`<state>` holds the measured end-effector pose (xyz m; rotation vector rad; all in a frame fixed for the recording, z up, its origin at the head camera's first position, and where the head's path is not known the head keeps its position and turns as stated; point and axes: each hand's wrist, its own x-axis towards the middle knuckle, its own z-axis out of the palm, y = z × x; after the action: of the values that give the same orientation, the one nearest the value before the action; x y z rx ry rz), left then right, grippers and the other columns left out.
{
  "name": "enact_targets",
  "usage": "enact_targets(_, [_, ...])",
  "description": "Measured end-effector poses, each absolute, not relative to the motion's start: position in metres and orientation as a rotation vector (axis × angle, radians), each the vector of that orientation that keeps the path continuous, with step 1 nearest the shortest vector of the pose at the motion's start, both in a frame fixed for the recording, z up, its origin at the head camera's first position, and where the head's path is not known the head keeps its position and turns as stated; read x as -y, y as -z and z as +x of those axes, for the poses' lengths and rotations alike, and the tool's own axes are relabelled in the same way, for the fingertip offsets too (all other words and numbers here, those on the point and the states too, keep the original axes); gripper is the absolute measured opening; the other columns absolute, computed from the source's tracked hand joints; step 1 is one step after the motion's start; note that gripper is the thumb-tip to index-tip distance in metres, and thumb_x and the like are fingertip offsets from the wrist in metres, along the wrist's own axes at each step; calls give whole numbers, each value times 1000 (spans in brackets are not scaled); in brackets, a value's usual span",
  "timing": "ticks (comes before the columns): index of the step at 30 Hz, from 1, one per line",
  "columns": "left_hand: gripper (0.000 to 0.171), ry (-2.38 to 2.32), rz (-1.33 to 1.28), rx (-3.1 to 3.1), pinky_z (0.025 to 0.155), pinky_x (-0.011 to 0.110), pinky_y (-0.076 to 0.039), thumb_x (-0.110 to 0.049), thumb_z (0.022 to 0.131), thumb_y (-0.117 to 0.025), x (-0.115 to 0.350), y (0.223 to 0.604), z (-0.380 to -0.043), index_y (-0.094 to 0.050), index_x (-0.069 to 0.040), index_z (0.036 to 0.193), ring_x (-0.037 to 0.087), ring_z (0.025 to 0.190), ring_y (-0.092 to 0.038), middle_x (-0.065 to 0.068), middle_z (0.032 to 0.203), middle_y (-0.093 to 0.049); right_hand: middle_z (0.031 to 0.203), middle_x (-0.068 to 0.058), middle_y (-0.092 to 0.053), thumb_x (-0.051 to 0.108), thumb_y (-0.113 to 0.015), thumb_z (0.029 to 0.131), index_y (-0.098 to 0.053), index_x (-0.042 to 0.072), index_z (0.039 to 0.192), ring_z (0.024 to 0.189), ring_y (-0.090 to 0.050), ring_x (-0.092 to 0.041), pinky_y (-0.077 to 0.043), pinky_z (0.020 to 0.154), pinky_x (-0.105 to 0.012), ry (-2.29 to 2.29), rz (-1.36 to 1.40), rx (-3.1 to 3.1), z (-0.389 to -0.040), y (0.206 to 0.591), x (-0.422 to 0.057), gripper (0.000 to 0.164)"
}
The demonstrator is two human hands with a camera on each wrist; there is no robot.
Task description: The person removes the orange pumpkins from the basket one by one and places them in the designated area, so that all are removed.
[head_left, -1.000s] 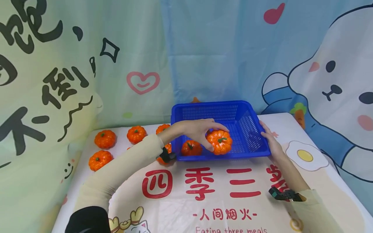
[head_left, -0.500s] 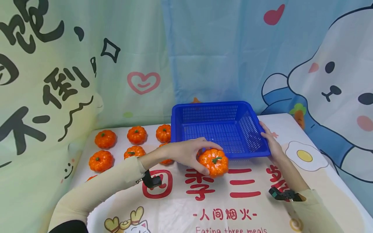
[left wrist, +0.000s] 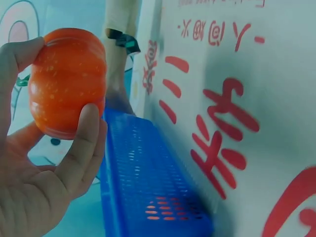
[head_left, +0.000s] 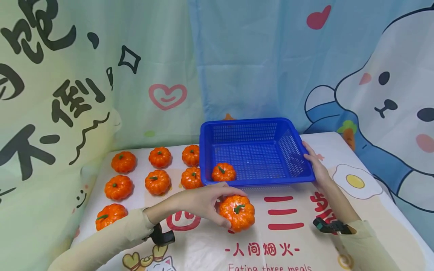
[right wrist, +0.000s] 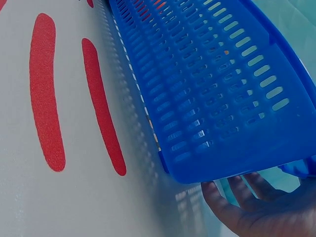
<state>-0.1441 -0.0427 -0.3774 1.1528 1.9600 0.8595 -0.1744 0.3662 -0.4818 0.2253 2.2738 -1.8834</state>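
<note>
My left hand [head_left: 207, 203] grips a small glossy orange pumpkin [head_left: 237, 213] with a green stem, in front of the blue basket [head_left: 257, 183]. In the left wrist view, thumb and fingers wrap the sides of the pumpkin [left wrist: 69, 81], held up above the cloth. Another pumpkin [head_left: 223, 172] sits inside the basket at its front left corner. At the basket's right end, my right hand [head_left: 318, 167] rests its fingers against the outer wall. The right wrist view shows the fingertips of this hand [right wrist: 261, 205] touching the basket's end from outside, fingers fairly straight.
Several more pumpkins stand in loose rows left of the basket, among them one [head_left: 157, 182] in the middle and one [head_left: 112, 216] nearest the front. A printed cloth [head_left: 264, 248] covers the table. Behind it hangs a printed curtain [head_left: 237, 90].
My left hand has lifted a pumpkin out of the basket and drawn it left and toward me, over the cloth. The right hand and the basket have stayed in place.
</note>
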Motion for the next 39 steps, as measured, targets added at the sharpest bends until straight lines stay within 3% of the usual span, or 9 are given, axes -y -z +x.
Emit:
enact_targets(4, [73,-933,1068,-1983,88,20,-52,-31,78,-79,56,389,-135,-41,-41,139,7,110,-50,-8,132,-49,164,-2,15,54,-25,101,3,55,148,148,3,-48,-15,111,-73,1904,216,-2250,-174,482,-365,55])
enact_targets(10, [68,-1102,958,-2067,83,28,-55,-27,78,-80,81,406,-126,-44,-27,135,15,106,-55,-2,126,-53,164,-2,16,52,-24,101,3,53,150,149,7,-46,-11,112,-74,1913,195,-2247,-174,481,-366,55])
enact_targets(14, [68,-1174,904,-2132,80,27,-55,-28,78,-79,99,425,-116,-45,-27,137,20,105,-54,0,128,-55,164,0,16,52,-24,101,3,53,149,149,7,-46,-12,112,-73,1910,217,-2245,-174,481,-366,55])
enact_targets(19, [68,-1228,680,-2196,78,23,-53,-29,78,-79,127,449,-106,-45,-33,137,22,102,-51,-3,127,-54,164,1,15,53,-25,101,3,54,149,149,5,-46,-14,112,-72,1897,228,-2249,-172,480,-366,55])
enact_targets(24, [72,-1159,329,-2409,80,27,-50,-35,77,-80,163,453,-97,-45,-30,140,20,101,-52,3,131,-54,164,1,15,53,-25,101,4,54,149,148,5,-47,-15,112,-73,1895,215,-2242,-173,478,-365,56])
enact_targets(28, [78,-1084,46,-2528,85,32,-53,-39,77,-80,186,455,-88,-42,-26,144,21,105,-55,8,138,-51,164,3,15,54,-25,101,4,55,148,148,5,-48,-15,111,-73,1897,212,-2242,-172,477,-365,55])
enact_targets(39, [86,-775,-212,-2724,93,60,-50,-48,81,-73,202,462,-78,-33,-14,149,37,113,-52,22,130,-48,164,5,15,53,-25,101,3,55,148,148,7,-47,-10,112,-74,1925,208,-2218,-173,479,-366,55])
